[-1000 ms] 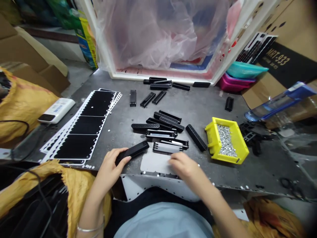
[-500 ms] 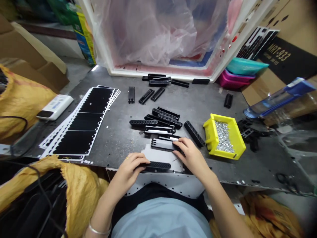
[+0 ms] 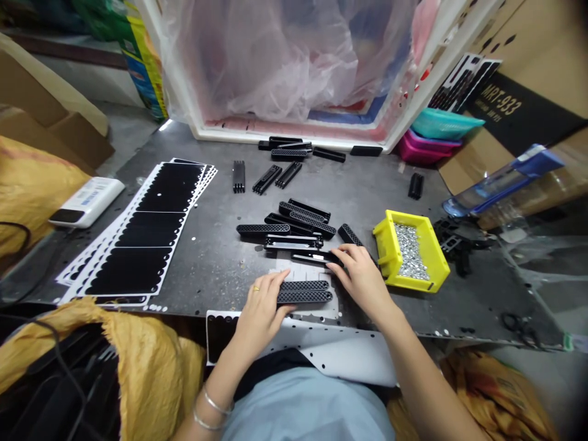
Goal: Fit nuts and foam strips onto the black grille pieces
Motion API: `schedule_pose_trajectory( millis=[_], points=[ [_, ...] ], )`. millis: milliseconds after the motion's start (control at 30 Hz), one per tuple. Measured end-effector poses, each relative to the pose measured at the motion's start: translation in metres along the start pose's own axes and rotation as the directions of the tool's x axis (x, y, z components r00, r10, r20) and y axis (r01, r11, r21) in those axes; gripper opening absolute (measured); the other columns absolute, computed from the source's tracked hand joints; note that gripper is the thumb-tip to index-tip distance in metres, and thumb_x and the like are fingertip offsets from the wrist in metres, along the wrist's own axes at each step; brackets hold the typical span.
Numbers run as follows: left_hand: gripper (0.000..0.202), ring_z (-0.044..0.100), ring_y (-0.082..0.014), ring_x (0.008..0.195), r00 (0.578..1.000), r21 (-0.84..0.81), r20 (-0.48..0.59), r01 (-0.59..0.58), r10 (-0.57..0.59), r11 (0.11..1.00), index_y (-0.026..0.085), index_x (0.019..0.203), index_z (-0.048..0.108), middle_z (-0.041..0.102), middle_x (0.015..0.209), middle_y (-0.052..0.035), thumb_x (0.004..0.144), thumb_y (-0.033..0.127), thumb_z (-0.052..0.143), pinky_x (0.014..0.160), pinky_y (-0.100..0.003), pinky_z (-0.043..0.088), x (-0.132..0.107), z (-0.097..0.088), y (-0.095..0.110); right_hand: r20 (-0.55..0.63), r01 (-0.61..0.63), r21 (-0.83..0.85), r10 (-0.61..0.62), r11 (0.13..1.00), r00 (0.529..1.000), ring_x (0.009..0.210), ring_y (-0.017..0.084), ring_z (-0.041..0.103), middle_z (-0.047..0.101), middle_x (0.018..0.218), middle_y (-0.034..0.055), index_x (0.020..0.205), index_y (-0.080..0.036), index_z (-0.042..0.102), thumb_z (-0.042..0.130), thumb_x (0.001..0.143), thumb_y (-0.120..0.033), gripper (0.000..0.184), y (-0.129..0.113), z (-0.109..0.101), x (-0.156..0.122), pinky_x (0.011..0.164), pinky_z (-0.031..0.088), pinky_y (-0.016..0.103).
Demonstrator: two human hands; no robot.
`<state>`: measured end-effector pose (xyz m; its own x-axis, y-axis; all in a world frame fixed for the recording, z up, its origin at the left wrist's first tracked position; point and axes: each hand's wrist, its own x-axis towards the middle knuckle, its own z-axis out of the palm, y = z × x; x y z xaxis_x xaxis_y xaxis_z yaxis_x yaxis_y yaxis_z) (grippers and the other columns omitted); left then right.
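My left hand [image 3: 261, 304] holds the left end of a black perforated grille bar [image 3: 304, 292], which lies on a white backing sheet [image 3: 321, 309] at the near edge of the grey table [image 3: 220, 257]. My right hand [image 3: 362, 278] reaches just beyond it. Its fingers pinch the right end of a flat black plastic strip [image 3: 312, 257] in the heap of black parts [image 3: 298, 228]. More black bars [image 3: 287, 150] lie at the back by the white crate [image 3: 294, 131].
Sheets of black die-cut pads [image 3: 147, 229] lie to the left, with a white device [image 3: 85, 202] beyond them. A yellow bin of small silver screws [image 3: 411, 250] stands right of my hands. Teal and pink trays [image 3: 436, 138], cardboard boxes and a yellow sack [image 3: 138, 361] surround the table.
My left hand brought the grille bar from the left onto the white sheet and turned its perforated face up. My right hand went from the sheet forward to the strip in the heap.
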<state>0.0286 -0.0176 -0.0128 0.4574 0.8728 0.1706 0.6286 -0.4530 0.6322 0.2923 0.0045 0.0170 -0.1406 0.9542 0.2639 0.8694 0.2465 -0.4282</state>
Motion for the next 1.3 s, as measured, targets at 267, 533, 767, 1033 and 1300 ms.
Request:
schedule_pose_trajectory(
  millis=[267,533,767,1033,1300],
  points=[
    [0.059,0.055,-0.0331,0.123,0.995,0.101,-0.099,-0.014,0.024,0.995,0.026,0.149,0.038,0.055,0.132,-0.0144,0.097,0.030,0.066,0.104,-0.049,0.047,-0.003,0.018,0.008,0.216,0.098,0.057,-0.108,0.994,0.971,0.109,0.026,0.065,0.071,0.115,0.0083,0.126,-0.026,0.069,0.051,0.106,-0.028,0.028,0.003,-0.008,0.002,0.094,0.059,0.046],
    [0.033,0.051,-0.0301,0.130,0.963,0.115,-0.269,0.041,-0.009,0.992,0.023,0.135,0.058,0.057,0.138,-0.0121,0.103,0.025,0.050,0.114,-0.051,0.042,0.046,-0.036,-0.017,0.274,0.175,0.028,-0.176,0.984,0.945,0.103,0.025,0.071,0.071,0.116,0.0086,0.124,-0.025,0.073,0.067,0.097,-0.034,0.029,0.014,-0.008,0.013,0.088,0.063,0.042],
    [0.011,0.057,-0.0289,0.114,0.990,0.107,-0.140,0.027,-0.012,0.994,0.021,0.093,0.067,0.065,0.120,-0.0098,0.097,0.025,0.058,0.102,-0.046,0.049,0.080,-0.044,-0.030,0.295,0.272,0.188,-0.319,0.944,0.901,0.112,0.022,0.072,0.075,0.122,0.0075,0.123,-0.025,0.074,0.053,0.104,-0.023,0.028,0.018,-0.017,0.021,0.099,0.061,0.042],
    [0.030,0.065,-0.0247,0.100,0.994,-0.109,-0.012,0.103,-0.105,0.989,0.022,0.096,0.072,0.074,0.100,-0.0060,0.103,0.035,0.046,0.096,-0.040,0.051,0.064,-0.044,-0.027,0.238,0.041,0.326,-0.124,0.944,0.963,0.089,0.021,0.077,0.081,0.099,0.0028,0.101,-0.025,0.078,0.057,0.102,-0.029,0.021,0.006,-0.017,0.020,0.088,0.061,0.038],
    [0.046,0.061,-0.0303,0.123,0.987,-0.245,0.137,0.120,-0.089,0.962,0.025,0.131,0.062,0.067,0.132,-0.0098,0.095,0.054,0.062,0.110,-0.050,0.047,0.053,-0.041,-0.011,0.151,0.028,0.050,-0.036,0.998,0.988,0.104,0.026,0.071,0.071,0.116,0.0115,0.125,-0.020,0.070,0.052,0.105,-0.030,0.029,0.011,-0.002,0.048,0.094,0.058,0.043]
  ],
)
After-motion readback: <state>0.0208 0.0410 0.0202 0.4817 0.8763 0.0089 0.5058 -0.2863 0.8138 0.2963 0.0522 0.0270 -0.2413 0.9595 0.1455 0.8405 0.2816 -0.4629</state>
